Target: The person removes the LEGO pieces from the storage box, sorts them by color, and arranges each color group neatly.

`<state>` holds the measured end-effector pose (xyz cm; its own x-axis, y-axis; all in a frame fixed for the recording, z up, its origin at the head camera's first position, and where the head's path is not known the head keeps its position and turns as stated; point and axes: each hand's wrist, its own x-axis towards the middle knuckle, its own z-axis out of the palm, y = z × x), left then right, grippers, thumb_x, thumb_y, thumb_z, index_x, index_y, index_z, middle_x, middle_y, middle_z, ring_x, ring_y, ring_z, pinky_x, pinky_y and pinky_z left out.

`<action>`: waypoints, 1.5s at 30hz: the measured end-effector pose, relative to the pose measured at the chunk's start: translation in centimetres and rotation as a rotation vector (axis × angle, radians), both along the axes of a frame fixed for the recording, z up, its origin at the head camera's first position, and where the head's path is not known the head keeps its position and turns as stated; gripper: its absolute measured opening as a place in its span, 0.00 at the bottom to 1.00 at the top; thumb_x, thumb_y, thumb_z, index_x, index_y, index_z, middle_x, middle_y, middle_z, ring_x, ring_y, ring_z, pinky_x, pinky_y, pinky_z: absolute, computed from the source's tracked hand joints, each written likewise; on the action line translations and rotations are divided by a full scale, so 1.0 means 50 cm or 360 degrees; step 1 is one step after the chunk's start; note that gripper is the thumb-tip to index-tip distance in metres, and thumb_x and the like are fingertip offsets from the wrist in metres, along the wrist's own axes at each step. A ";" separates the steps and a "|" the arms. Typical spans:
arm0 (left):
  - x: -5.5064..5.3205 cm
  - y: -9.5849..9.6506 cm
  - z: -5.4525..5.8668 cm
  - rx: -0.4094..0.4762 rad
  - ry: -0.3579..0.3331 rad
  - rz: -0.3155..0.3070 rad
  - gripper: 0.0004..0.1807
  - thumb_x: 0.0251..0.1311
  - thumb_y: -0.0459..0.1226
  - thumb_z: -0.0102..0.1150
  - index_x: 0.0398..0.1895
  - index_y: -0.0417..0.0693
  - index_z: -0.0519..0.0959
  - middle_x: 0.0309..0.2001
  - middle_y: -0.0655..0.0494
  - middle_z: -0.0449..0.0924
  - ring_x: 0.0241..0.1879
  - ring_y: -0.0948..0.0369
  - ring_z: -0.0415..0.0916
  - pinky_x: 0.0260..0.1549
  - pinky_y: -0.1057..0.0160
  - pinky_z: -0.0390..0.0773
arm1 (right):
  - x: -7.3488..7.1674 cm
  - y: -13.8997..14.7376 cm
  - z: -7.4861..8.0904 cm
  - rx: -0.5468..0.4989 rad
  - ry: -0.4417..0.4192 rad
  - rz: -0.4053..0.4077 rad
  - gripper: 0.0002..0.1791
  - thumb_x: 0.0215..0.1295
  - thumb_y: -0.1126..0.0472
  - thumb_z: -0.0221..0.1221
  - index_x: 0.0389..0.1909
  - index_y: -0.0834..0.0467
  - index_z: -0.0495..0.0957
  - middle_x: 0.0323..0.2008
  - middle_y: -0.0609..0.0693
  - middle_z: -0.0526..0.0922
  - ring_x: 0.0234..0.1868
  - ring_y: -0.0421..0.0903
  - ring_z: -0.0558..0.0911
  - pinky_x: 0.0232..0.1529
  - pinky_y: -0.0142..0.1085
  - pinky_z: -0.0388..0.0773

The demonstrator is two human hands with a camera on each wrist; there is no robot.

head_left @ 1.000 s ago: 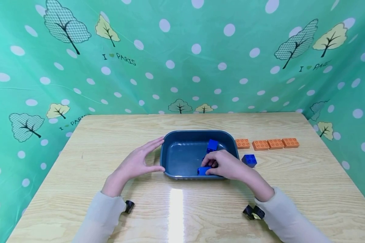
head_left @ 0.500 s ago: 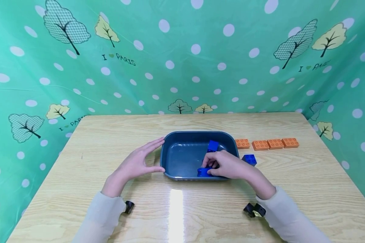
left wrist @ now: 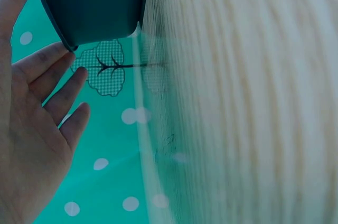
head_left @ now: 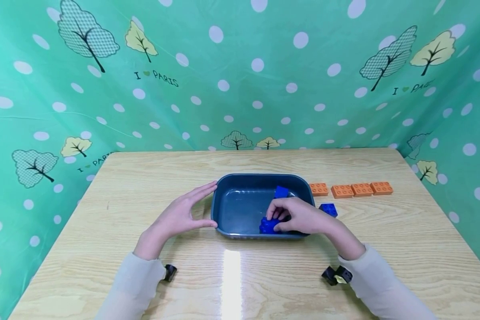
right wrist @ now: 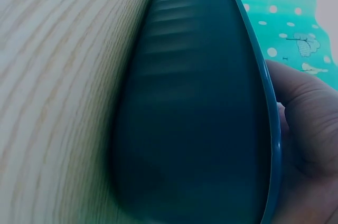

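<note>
A dark blue rectangular tub [head_left: 240,211] stands on the table. My left hand [head_left: 176,217] is beside its left end, thumb and fingers spread and fairly straight, fingertips at the rim; the left wrist view shows the fingertips of this hand [left wrist: 45,113] at the tub's corner [left wrist: 95,7]. My right hand [head_left: 304,218] reaches in over the near right rim and pinches a blue toy building brick [head_left: 267,226], its studs showing to the left. Behind it in the tub lies another blue brick [head_left: 281,192]. In the right wrist view the tub wall [right wrist: 190,102] hides the fingertips and brick.
Right of the tub, a blue brick [head_left: 329,210] sits on the table partly behind the right wrist. Several orange bricks, such as the nearest one [head_left: 319,189] and the farthest one [head_left: 382,188], form a row. A green patterned curtain [head_left: 240,89] hangs behind the table.
The blue brick in my right fingers has turned, so more of its studs show. The right hand has shifted slightly right and the tub slightly toward me. The left hand stays at the rim.
</note>
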<state>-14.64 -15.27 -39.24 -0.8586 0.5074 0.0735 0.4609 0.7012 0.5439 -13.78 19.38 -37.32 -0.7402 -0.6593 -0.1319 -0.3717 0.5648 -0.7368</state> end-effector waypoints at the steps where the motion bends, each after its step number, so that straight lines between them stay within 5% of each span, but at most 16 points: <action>1: 0.000 0.000 0.000 0.0001 0.0002 -0.0001 0.53 0.48 0.58 0.74 0.78 0.63 0.59 0.79 0.62 0.55 0.76 0.49 0.57 0.69 0.36 0.64 | 0.000 0.001 0.000 -0.0015 -0.0006 -0.0004 0.09 0.62 0.64 0.67 0.41 0.55 0.80 0.43 0.48 0.84 0.44 0.41 0.81 0.49 0.37 0.84; 13: -0.003 0.001 0.001 -0.0025 -0.0003 -0.0006 0.53 0.48 0.61 0.72 0.78 0.64 0.58 0.79 0.63 0.54 0.77 0.49 0.56 0.69 0.36 0.64 | 0.004 0.025 0.020 -0.0219 0.0092 -0.0089 0.19 0.63 0.67 0.65 0.55 0.59 0.79 0.53 0.55 0.83 0.50 0.48 0.82 0.54 0.43 0.84; 25: -0.002 -0.002 0.008 -0.0071 0.0032 -0.0006 0.54 0.47 0.63 0.71 0.78 0.63 0.58 0.79 0.63 0.54 0.76 0.49 0.57 0.68 0.36 0.66 | 0.010 0.075 0.055 -0.0286 0.0152 -0.0281 0.20 0.64 0.64 0.66 0.57 0.56 0.79 0.56 0.54 0.82 0.51 0.47 0.82 0.55 0.44 0.83; 37: 0.003 -0.013 0.004 -0.0104 0.0111 -0.0013 0.52 0.49 0.61 0.71 0.77 0.61 0.59 0.78 0.61 0.56 0.75 0.47 0.59 0.66 0.34 0.68 | 0.023 0.157 0.069 -0.0373 0.0228 -0.0472 0.19 0.66 0.65 0.63 0.57 0.59 0.77 0.53 0.56 0.82 0.51 0.33 0.82 0.56 0.26 0.80; 45: 0.008 -0.020 0.005 -0.0119 0.0103 -0.0001 0.53 0.48 0.64 0.70 0.77 0.62 0.60 0.78 0.61 0.57 0.76 0.48 0.59 0.66 0.35 0.68 | 0.045 0.218 0.067 -0.0388 0.0277 -0.0634 0.18 0.67 0.67 0.62 0.57 0.62 0.76 0.51 0.37 0.80 0.51 0.25 0.80 0.51 0.19 0.79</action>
